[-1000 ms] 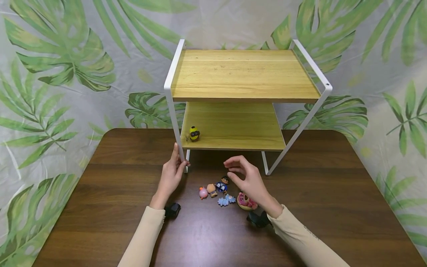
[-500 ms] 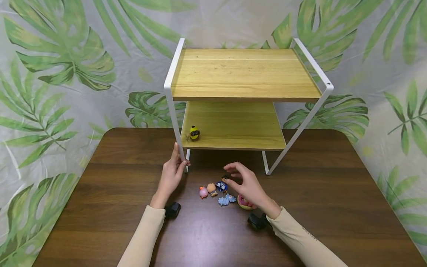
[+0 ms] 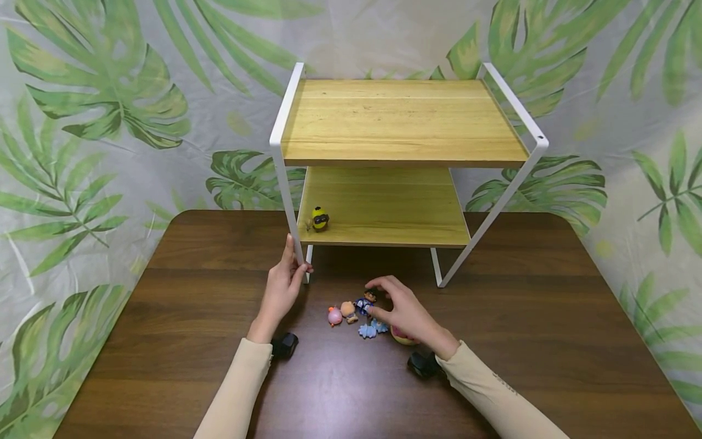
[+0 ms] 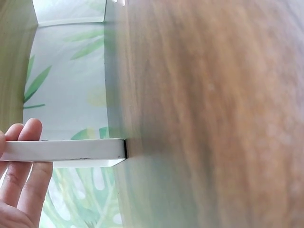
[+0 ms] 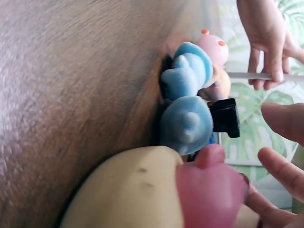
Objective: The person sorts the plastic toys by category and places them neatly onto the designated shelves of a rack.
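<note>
My left hand (image 3: pixel 280 292) holds the white front-left leg (image 4: pixel 66 150) of a two-tier shelf, fingers on both sides of it. My right hand (image 3: pixel 411 311) is low over a group of small toy figures, thumb and fingers spread apart. Right by its fingertips is a dark-haired figure in blue (image 3: pixel 364 305); a black part (image 5: pixel 225 118) shows behind the light blue toy (image 5: pixel 187 123). Left of it are a tan-headed figure (image 3: pixel 348 311) and a pink round figure (image 3: pixel 334 316). A pink bear toy with a cream base (image 5: pixel 213 190) is partly hidden under the right hand.
On the lower wooden board (image 3: pixel 395 207) of the shelf, a yellow figure with dark glasses (image 3: pixel 319 219) stands near the left end. The upper board (image 3: pixel 400 122) overhangs it. The brown table (image 3: pixel 192 341) reaches back to a leaf-patterned cloth (image 3: pixel 137 110).
My right hand has come down and nearer, its thumb and fingers now beside the dark-haired figure in blue. The left hand stays on the shelf leg.
</note>
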`<state>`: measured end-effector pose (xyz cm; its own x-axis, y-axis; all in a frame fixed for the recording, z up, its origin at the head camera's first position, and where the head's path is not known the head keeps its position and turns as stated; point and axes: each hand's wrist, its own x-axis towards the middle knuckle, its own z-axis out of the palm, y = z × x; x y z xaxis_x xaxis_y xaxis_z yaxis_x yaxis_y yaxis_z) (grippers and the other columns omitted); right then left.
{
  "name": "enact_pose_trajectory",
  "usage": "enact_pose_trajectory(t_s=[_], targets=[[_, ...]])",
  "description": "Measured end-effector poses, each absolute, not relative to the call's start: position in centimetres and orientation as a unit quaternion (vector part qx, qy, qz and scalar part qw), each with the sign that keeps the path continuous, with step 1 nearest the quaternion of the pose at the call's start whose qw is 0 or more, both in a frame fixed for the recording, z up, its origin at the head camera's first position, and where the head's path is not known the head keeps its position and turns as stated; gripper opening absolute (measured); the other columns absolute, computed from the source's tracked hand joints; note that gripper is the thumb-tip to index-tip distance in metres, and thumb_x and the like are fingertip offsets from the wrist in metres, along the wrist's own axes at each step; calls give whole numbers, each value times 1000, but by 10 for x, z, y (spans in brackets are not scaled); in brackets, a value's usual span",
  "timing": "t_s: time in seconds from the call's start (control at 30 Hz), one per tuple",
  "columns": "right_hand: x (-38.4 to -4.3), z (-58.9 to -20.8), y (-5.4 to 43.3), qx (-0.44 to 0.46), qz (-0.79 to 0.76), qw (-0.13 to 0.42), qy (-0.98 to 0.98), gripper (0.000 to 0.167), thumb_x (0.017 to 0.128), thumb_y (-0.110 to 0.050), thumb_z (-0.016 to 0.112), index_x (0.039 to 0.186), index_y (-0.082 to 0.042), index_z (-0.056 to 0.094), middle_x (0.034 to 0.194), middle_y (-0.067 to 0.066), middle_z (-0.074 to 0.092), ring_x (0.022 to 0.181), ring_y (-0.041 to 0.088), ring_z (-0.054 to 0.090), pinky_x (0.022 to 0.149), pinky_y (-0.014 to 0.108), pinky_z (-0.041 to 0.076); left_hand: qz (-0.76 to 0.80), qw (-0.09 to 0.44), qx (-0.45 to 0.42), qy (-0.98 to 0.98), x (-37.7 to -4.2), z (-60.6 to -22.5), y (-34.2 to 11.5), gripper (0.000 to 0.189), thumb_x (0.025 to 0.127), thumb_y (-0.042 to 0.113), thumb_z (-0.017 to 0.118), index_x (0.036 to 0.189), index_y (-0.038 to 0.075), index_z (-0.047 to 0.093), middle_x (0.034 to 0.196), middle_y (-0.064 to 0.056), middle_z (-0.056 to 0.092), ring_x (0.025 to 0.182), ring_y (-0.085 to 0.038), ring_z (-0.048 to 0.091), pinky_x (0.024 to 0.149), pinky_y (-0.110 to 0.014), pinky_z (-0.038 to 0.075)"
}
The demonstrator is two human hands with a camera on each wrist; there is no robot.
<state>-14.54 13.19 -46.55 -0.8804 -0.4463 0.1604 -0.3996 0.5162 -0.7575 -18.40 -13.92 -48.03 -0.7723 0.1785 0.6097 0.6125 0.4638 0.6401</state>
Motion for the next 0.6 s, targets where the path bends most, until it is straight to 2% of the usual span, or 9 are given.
enact_pose_trajectory(t_s=[0.27,0.6], targets=[[-144,-468,129,-220,-399,47,889,41,84,-17,76,120,-7,59,119,10,56,108,27,55,92,45,45,-454,235,-236,-826,-184,-480,-139,104,90,-8,59,148,52,-1,83,-16,61,73,-26,66,66,-41,56],[-144,-466,123,-200,-333,54,920,41,83,-27,77,117,-12,60,112,6,59,106,25,55,91,44,46,-459,237,-236,-823,-184,-481,-139,103,90,-9,59,149,52,0,83,-16,61,73,-28,66,66,-41,56]])
